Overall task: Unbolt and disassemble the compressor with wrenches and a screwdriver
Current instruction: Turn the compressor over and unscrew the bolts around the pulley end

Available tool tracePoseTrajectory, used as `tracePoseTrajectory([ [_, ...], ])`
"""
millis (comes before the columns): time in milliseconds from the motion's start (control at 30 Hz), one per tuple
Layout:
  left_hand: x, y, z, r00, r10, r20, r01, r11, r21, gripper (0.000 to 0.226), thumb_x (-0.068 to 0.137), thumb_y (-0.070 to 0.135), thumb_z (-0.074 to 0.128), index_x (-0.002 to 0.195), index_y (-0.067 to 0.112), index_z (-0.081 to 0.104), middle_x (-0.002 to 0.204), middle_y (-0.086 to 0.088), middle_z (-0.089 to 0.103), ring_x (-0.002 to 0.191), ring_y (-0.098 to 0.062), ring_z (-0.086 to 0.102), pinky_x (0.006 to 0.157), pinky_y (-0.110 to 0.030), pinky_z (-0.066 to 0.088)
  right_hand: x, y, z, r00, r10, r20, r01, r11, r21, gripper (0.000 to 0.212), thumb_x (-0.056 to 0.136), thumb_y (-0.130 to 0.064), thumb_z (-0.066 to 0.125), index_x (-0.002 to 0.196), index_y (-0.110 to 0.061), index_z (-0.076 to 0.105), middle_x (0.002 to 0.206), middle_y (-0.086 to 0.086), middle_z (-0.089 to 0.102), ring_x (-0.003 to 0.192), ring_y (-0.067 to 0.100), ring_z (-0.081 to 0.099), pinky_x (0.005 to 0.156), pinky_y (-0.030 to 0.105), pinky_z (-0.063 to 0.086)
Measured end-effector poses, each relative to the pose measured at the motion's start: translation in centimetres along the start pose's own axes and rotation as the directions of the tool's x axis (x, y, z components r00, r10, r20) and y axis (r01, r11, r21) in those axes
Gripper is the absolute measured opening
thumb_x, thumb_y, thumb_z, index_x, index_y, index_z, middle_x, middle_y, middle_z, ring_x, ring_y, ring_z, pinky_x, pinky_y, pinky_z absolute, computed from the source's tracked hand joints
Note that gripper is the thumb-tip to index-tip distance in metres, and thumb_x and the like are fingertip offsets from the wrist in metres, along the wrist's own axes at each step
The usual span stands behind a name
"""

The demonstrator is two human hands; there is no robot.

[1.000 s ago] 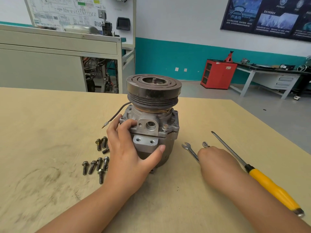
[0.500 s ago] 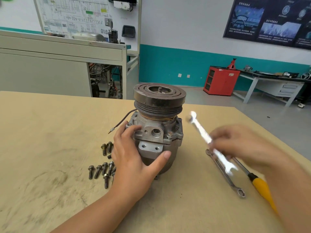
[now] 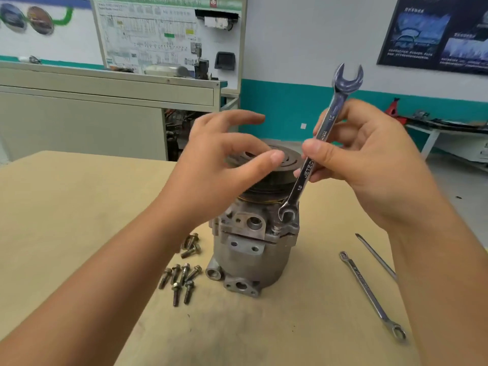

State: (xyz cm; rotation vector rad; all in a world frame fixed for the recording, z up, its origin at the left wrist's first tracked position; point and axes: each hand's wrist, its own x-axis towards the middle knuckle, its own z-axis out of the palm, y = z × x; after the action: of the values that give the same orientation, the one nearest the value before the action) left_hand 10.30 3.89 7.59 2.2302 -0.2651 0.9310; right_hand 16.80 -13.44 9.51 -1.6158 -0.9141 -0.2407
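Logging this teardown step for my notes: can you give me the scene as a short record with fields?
compressor: upright on the table, pulley on top
left hand: open, above the pulley, holding nothing
right hand: grips open-end wrench, lower end by a flange bolt
loose bolts: on table, left of compressor
idle tools: second wrench and screwdriver lying right of compressor

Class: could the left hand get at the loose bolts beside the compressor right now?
Probably yes: the empty left hand hovers over the grey metal compressor, and nothing covers the dark steel bolts lying left of it.
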Motion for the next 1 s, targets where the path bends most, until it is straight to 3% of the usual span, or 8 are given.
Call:
tracePoseTrajectory([
  [100, 1.3, 0.6, 0.4, 0.975, 0.016, 0.22, -0.025, 0.999, 0.039, 0.022, 0.07, 0.06, 0.055, 0.086, 0.052, 0.067, 0.131, 0.03, 0.047, 0.133, -0.004, 0.028, 0.11, -0.039, 0.026, -0.1, 0.3, -0.4, 1.0, 0.009, 0.007, -0.01, 1.0, 0.025, 0.028, 0.068, -0.027, 0.071, 0.093, -0.025, 0.059, 0.089, 0.004, 0.07, 0.072, 0.019, 0.07, 0.055, 0.024, 0.054],
  [233, 1.7, 0.4, 1.1, 0.972, 0.044, 0.231, -0.056, 0.997, 0.046, 0.015, 0.066, 0.06, 0.059, 0.079, 0.055, 0.063, 0.125, 0.033, 0.046, 0.132, -0.004, 0.028, 0.11, -0.05, 0.023, 0.0, 0.7, -0.3, 0.999, 0.036, 0.008, -0.036, 0.999, 0.033, 0.035, 0.061, -0.032, 0.068, 0.093, -0.019, 0.059, 0.085, 0.011, 0.071, 0.071, 0.02, 0.071, 0.053, 0.022, 0.053],
  [533, 1.3, 0.2, 1.7, 0.985, 0.053, 0.163, -0.064, 0.996, 0.065, 0.015, 0.07, 0.054, 0.073, 0.08, 0.053, 0.062, 0.119, 0.033, 0.05, 0.129, -0.004, 0.033, 0.107, -0.051, 0.027, 0.3, 1.3, -0.5, 0.999, 0.032, 0.023, -0.031, 0.997, -0.066, 0.033, 0.064, -0.036, 0.077, 0.089, -0.024, 0.059, 0.084, -0.001, 0.073, 0.069, 0.014, 0.07, 0.054, 0.019, 0.052],
  [733, 1.3, 0.4, 1.7, 0.992, 0.01, 0.126, -0.013, 1.0, 0.021, 0.032, 0.065, 0.053, 0.071, 0.093, 0.045, 0.055, 0.115, 0.025, 0.057, 0.124, -0.008, 0.045, 0.102, -0.047, 0.037, 0.3, 1.6, -0.2, 0.998, 0.048, 0.037, -0.045, 0.997, -0.066, 0.034, 0.058, -0.036, 0.071, 0.086, -0.021, 0.059, 0.082, 0.0, 0.073, 0.066, 0.018, 0.07, 0.053, 0.021, 0.053],
  [900, 1.3, 0.5, 1.6, 0.993, 0.001, 0.117, -0.003, 1.0, 0.018, 0.028, 0.066, 0.05, 0.071, 0.087, 0.04, 0.057, 0.115, 0.023, 0.057, 0.122, -0.01, 0.048, 0.101, -0.048, 0.039, 0.3, 1.7, -0.2, 0.997, 0.062, 0.041, -0.059, 0.995, -0.082, 0.037, 0.057, -0.037, 0.069, 0.087, -0.02, 0.058, 0.081, -0.003, 0.073, 0.067, 0.019, 0.071, 0.054, 0.021, 0.054],
  [1000, 1.1, 0.7, 1.5, 0.996, -0.015, 0.09, 0.01, 0.999, 0.053, 0.02, 0.069, 0.05, 0.074, 0.074, 0.041, 0.057, 0.11, 0.021, 0.054, 0.118, -0.008, 0.042, 0.101, -0.043, 0.035, 0.3, 1.6, -0.3, 0.998, 0.061, 0.034, -0.058, 0.996, -0.068, 0.036, 0.056, -0.035, 0.068, 0.085, -0.017, 0.058, 0.073, -0.004, 0.073, 0.065, 0.017, 0.07, 0.052, 0.02, 0.054],
])
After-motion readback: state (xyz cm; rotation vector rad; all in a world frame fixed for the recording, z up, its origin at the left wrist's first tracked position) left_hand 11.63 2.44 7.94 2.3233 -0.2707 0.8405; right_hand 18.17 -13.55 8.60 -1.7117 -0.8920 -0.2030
